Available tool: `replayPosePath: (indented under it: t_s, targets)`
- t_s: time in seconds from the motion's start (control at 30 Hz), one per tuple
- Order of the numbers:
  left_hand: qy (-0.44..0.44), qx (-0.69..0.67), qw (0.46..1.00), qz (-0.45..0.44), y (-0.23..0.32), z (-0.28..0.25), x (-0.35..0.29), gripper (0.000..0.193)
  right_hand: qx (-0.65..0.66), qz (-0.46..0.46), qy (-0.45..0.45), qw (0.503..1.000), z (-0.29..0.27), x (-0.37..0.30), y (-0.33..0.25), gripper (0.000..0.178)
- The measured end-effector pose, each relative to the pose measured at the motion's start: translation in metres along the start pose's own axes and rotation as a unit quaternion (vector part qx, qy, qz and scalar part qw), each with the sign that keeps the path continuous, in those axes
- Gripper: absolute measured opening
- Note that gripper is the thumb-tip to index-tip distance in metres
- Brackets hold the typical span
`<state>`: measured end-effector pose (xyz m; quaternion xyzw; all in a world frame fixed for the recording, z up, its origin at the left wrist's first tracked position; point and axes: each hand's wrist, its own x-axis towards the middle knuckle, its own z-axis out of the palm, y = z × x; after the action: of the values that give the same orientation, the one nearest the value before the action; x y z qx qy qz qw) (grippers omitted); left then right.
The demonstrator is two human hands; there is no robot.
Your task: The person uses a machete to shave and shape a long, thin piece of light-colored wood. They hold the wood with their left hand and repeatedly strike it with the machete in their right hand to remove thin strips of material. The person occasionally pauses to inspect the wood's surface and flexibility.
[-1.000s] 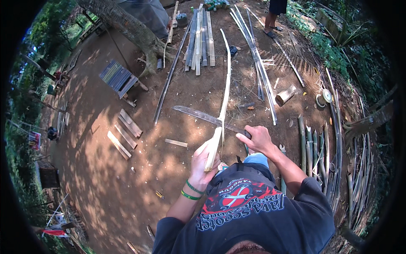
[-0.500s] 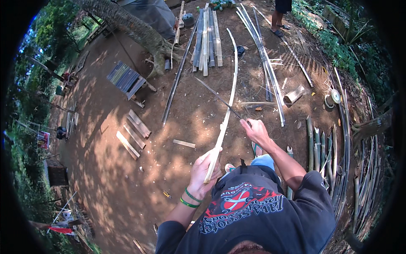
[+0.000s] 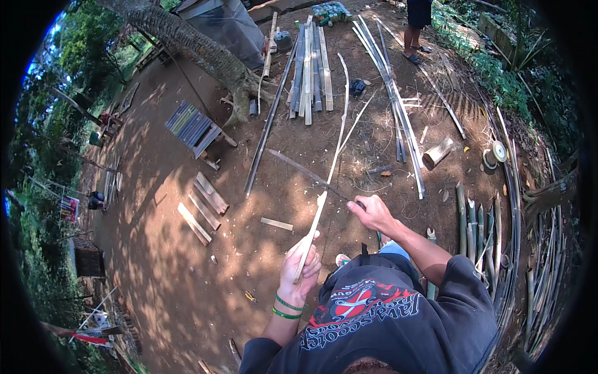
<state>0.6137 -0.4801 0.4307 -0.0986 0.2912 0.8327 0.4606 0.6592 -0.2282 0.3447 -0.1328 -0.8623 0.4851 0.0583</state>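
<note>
My left hand (image 3: 299,265) is closed round the near end of a long pale bamboo strip (image 3: 319,212), which stretches away from me over the ground. In my right hand (image 3: 375,214) is the handle of a long knife (image 3: 299,167), its blade pointing to the far left and crossing the strip beyond my left hand. Past the blade a thinner pale sliver (image 3: 359,121) slants off to the right, apart from the main strip at its far end. Whether the sliver is still joined near the blade I cannot tell.
Bamboo slats (image 3: 309,68) lie ahead, with long dark strips (image 3: 398,112) to their right. Short boards (image 3: 202,206) and a slatted bench (image 3: 193,129) are on the left. Bamboo poles (image 3: 471,227) and a cut log (image 3: 438,153) lie right. A person (image 3: 416,28) stands far off.
The knife blade has shifted left and nearer to me along the bamboo strip. A separate sliver now spreads to the right, and the strip looks thinner. My left hand has tilted slightly.
</note>
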Motion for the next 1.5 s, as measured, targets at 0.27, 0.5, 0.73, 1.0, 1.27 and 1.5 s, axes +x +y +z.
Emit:
replayPosePath:
  t_s: [0.27, 0.5, 0.73, 1.0, 1.27, 1.5]
  targets:
    - [0.011, -0.028, 1.000, 0.002, 0.001, 0.005, -0.002, 0.027, -0.044, 0.088, 0.060, 0.993, -0.017, 0.041, 0.086, 0.059]
    - [0.006, -0.039, 0.999, 0.004, 0.003, -0.002, 0.001, 0.029, -0.072, 0.049, -0.033, 0.996, -0.033, 0.022, 0.043, 0.059]
    - [0.025, -0.033, 0.999, -0.005, 0.000, 0.005, -0.002, 0.031, 0.113, -0.015, -0.026, 0.993, 0.004, 0.038, 0.017, 0.053]
    - [0.038, 0.099, 0.994, -0.016, -0.002, -0.001, -0.009, 0.033, 0.545, 0.197, -0.004, 0.815, 0.038, 0.081, 0.003, 0.029]
    - [0.110, 0.192, 0.970, -0.098, 0.018, 0.027, -0.015, 0.028, 0.448, 0.160, 0.022, 0.879, 0.048, 0.088, 0.010, 0.039]
    - [0.034, 0.072, 0.995, -0.063, -0.004, 0.010, -0.004, 0.027, 0.144, 0.055, 0.045, 0.987, 0.006, 0.018, -0.023, 0.050]
